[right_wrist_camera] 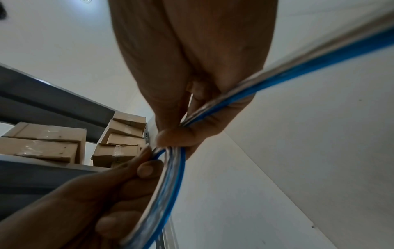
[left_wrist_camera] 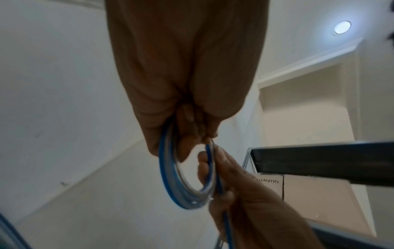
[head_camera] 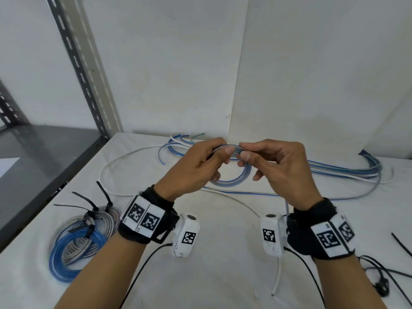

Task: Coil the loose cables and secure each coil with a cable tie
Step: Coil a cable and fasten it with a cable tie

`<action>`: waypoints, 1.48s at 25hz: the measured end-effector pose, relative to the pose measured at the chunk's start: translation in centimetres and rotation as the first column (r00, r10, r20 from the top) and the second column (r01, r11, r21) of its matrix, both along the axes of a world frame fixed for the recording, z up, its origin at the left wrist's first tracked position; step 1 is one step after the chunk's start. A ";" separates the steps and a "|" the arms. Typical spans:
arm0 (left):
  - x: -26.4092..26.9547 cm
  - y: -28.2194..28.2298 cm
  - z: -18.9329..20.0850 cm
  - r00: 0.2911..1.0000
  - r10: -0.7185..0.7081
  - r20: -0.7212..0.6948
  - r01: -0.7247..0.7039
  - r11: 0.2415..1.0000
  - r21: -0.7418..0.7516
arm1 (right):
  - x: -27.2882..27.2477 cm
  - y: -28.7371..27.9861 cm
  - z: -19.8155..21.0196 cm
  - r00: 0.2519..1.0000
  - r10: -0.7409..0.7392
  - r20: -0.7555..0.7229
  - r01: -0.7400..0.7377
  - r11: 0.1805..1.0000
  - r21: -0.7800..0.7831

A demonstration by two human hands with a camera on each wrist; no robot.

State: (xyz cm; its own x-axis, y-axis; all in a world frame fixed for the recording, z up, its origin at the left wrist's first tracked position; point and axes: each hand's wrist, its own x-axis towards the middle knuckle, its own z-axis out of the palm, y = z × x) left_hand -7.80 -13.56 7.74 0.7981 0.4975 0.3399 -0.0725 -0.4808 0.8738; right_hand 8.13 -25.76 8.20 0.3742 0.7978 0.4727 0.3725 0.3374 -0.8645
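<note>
Up above the white table (head_camera: 223, 253), both hands meet at the top of a small coil (head_camera: 231, 177) of blue-and-clear cable. The left hand (head_camera: 196, 168) comes in from the left of the coil with its back to the head camera, fingers curled over the stacked loops and the thumb pressed on top of them. The right hand (head_camera: 281, 168) comes in from the right of the coil, pinching the cable between thumb and forefinger just beside the left thumb; its other fingers curl loosely below. In the right wrist view the loose run of cable (right_wrist_camera: 298, 67) passes under the right palm and away from the coil. The coil hangs free of the table, its lower arc below the knuckles.

Behind the coil, a bundle of loose cables (head_camera: 334, 170) lies across the table toward the wall (head_camera: 178, 74), with a white strand looping out to the left of it. Nearer than the coil and to its left sit finished coils (head_camera: 78, 239), blue and grey, bound with black cable ties (head_camera: 89, 201). A spare black tie (head_camera: 401, 244) lies far right of the coil. Left of the table stands a dark metal shelf (head_camera: 44, 152) with a slotted upright; the wrist views show cardboard boxes (right_wrist_camera: 119, 139) stacked higher on it.
</note>
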 end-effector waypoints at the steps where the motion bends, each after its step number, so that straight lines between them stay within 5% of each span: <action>1: 0.2 0.0 -0.1 0.999 0.022 0.039 -0.022 1.000 -0.003 | -0.1 0.1 0.1 1.000 0.001 -0.025 0.000 1.000 0.012; 8: 1.2 -0.9 0.2 0.927 0.117 0.357 0.000 0.950 -0.311 | -2.1 0.7 -0.1 0.952 0.014 -0.305 0.021 0.994 0.108; 12: 1.1 -0.4 0.3 0.917 0.143 0.371 0.046 0.889 -0.456 | -3.1 1.4 -0.9 0.946 0.038 -0.323 0.007 0.990 0.140; 17: -0.4 0.8 0.3 0.999 0.003 0.041 0.000 0.997 -0.077 | -0.9 0.3 -0.3 0.989 0.131 -0.072 -0.134 0.990 -0.049; 20: 0.1 0.3 0.2 0.989 0.081 0.125 -0.086 0.996 0.039 | -1.2 0.2 0.0 0.990 0.074 -0.117 -0.074 0.997 0.002; 24: 0.7 0.0 0.0 0.936 0.109 0.336 -0.097 0.994 -0.052 | -2.4 0.6 0.0 0.954 0.007 -0.299 0.046 0.984 0.170; 28: 0.9 -0.5 0.2 0.903 0.153 0.401 -0.084 0.979 -0.184 | -3.5 0.9 -0.3 0.956 0.015 -0.293 0.031 0.988 0.154; 30: 0.5 -0.3 0.6 0.931 0.092 0.353 0.006 0.964 -0.267 | -2.7 0.7 0.0 0.968 0.016 -0.250 0.022 0.989 0.148; 34: -0.1 0.1 0.3 0.990 -0.144 0.000 0.139 0.952 -0.271 | -0.6 -0.2 0.1 0.993 0.120 -0.008 -0.120 0.992 -0.032; 37: 0.2 0.0 0.0 0.996 -0.051 0.070 0.061 0.986 -0.156 | -0.5 0.0 -0.1 0.996 0.075 -0.040 -0.076 0.997 -0.023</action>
State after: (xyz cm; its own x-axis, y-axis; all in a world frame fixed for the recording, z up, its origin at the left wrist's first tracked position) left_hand -7.62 -13.60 7.75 0.8049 0.5042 0.3129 -0.1548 -0.3307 0.9310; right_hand 7.67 -25.76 8.12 0.3304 0.8357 0.4386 0.3127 0.3415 -0.8863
